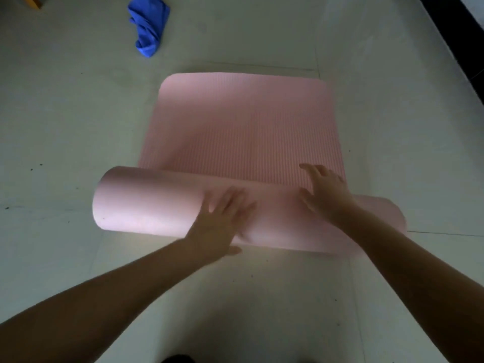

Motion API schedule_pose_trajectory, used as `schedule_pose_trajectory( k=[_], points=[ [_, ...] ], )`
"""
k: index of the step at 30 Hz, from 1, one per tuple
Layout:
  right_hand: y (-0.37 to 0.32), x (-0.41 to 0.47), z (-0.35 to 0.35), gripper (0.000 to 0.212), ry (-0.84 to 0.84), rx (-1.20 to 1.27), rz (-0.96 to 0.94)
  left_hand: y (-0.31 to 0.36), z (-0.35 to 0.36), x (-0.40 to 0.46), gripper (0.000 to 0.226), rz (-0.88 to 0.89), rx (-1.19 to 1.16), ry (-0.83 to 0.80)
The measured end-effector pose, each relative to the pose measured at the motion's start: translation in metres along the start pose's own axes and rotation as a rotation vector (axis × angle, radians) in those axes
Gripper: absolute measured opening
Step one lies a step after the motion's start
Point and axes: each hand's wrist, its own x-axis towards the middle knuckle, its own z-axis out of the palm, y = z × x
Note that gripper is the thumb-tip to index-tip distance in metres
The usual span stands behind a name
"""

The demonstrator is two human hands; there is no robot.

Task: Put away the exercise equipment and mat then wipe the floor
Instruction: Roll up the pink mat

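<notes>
A pink exercise mat (241,127) lies on the pale tiled floor, its near part wound into a thick roll (146,203) that runs left to right. My left hand (222,218) rests flat on top of the roll near its middle, fingers spread. My right hand (324,189) presses on the roll's far side, fingers apart and reaching onto the flat ribbed part. Neither hand grips anything. The right end of the roll is partly hidden by my right forearm.
A crumpled blue cloth (149,24) lies on the floor beyond the mat, to the left. An orange-yellow object (32,1) shows at the top left corner. A dark edge (461,45) runs along the top right.
</notes>
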Motion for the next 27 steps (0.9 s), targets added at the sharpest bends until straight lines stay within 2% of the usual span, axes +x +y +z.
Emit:
schedule_pose_trajectory(
  k=[2,5,8,10,13,16,21,27],
  points=[
    [-0.006,-0.008,0.013,0.056,0.052,-0.005,-0.065,-0.021,-0.003,0.026,0.113,-0.02,-0.013,-0.072],
    [-0.01,-0.014,0.024,0.056,0.117,-0.03,-0.187,-0.051,-0.022,0.061,0.097,-0.113,-0.099,-0.152],
    [-0.015,-0.002,0.022,0.069,0.067,-0.081,-0.236,-0.07,-0.039,0.079,0.083,-0.224,-0.158,0.038],
    [-0.016,0.015,0.022,0.089,-0.029,-0.174,-0.218,-0.077,-0.036,0.088,0.092,-0.206,-0.22,-0.007],
    [-0.018,0.044,0.019,0.119,-0.145,-0.323,-0.191,-0.072,-0.021,0.098,0.12,-0.133,-0.062,-0.209],
    [-0.016,0.072,0.013,0.13,-0.213,-0.386,-0.17,-0.081,-0.02,0.121,0.129,-0.156,-0.054,-0.235],
    [-0.007,0.097,0.003,0.121,-0.115,-0.372,-0.239,-0.098,-0.031,0.143,0.122,-0.135,-0.053,-0.235],
    [-0.012,0.071,0.014,0.099,-0.005,-0.423,-0.289,-0.082,-0.02,0.116,0.11,-0.132,-0.031,-0.105]
  ],
)
